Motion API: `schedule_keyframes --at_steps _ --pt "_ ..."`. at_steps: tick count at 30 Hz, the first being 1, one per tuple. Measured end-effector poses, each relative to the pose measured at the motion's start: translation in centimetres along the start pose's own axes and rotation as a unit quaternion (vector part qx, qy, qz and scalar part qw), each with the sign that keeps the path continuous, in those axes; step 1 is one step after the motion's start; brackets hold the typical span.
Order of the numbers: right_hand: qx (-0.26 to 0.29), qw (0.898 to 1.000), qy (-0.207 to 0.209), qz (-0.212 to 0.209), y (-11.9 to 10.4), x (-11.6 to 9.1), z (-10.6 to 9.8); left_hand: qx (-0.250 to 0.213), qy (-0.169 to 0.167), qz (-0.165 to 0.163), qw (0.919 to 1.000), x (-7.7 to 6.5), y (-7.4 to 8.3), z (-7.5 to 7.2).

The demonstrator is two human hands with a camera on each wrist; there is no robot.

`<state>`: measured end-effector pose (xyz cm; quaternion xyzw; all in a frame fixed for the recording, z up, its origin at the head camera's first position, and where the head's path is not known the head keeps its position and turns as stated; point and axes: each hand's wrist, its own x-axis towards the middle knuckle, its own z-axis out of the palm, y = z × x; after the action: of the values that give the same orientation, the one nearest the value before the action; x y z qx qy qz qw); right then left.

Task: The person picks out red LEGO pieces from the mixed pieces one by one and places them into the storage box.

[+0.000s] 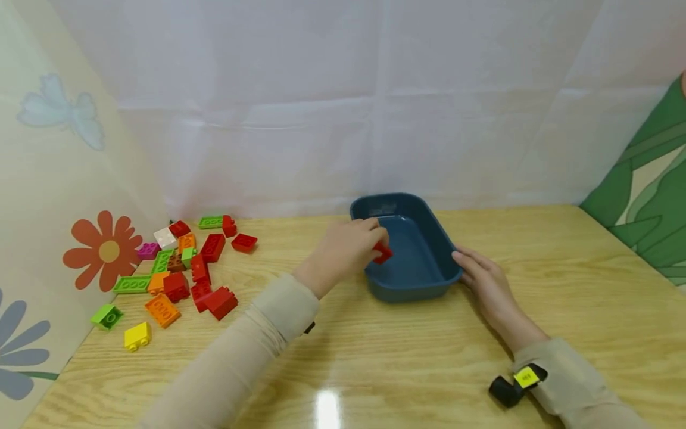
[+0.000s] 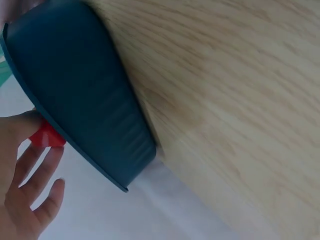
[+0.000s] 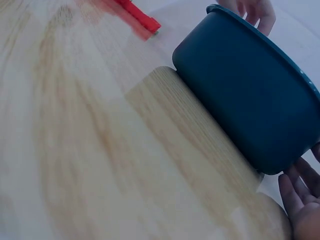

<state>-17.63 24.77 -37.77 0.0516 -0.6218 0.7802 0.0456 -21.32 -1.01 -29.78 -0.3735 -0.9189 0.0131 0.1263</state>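
My left hand (image 1: pixel 351 250) pinches a red toy brick (image 1: pixel 383 253) above the left rim of a deep blue plastic bin (image 1: pixel 412 250). In the left wrist view, the red brick (image 2: pixel 48 136) shows between thumb and fingers, partly hidden by the bin's rim. The bin stands upright on the table, and the part of its floor that shows is bare. At its right near corner, my right hand (image 1: pixel 488 289) touches the outer wall with fairly straight fingers. The right wrist view has the fingers (image 3: pixel 295 200) beside the bin's lower corner.
Many toy bricks lie scattered at the table's left: a red brick (image 1: pixel 221 302), an orange brick (image 1: pixel 162 310), a yellow brick (image 1: pixel 137 336), a green brick (image 1: pixel 107 317) and others. A white cloth (image 1: pixel 278 119) hangs behind the wooden table (image 1: pixel 407 363).
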Motion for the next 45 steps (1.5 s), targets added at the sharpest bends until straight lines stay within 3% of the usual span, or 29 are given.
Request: schedule_keyframes --at_steps 4,9,16,25,34,45 --pt "-0.004 1.000 0.001 0.004 0.0 0.0 0.1 -0.026 -0.046 -0.022 0.9984 0.4 0.6 0.3" --pt "-0.002 1.000 0.000 0.007 0.0 0.0 0.2 -0.050 -0.070 -0.020 0.9961 0.8 1.5 0.5" --pt "-0.012 1.000 0.003 0.005 0.0 0.1 0.0 -0.049 -0.061 -0.006 0.9969 1.1 2.7 1.1" --pt "-0.012 1.000 0.003 0.008 -0.1 0.1 0.2 -0.031 -0.044 -0.001 0.9986 0.9 3.2 1.5" --pt "-0.011 1.000 0.006 0.010 0.1 0.0 0.0 -0.093 -0.063 -0.021 0.9935 0.9 3.5 1.5" --pt "-0.011 1.000 0.005 0.015 0.0 0.1 0.1 -0.036 0.009 0.001 0.9993 0.1 3.0 1.1"
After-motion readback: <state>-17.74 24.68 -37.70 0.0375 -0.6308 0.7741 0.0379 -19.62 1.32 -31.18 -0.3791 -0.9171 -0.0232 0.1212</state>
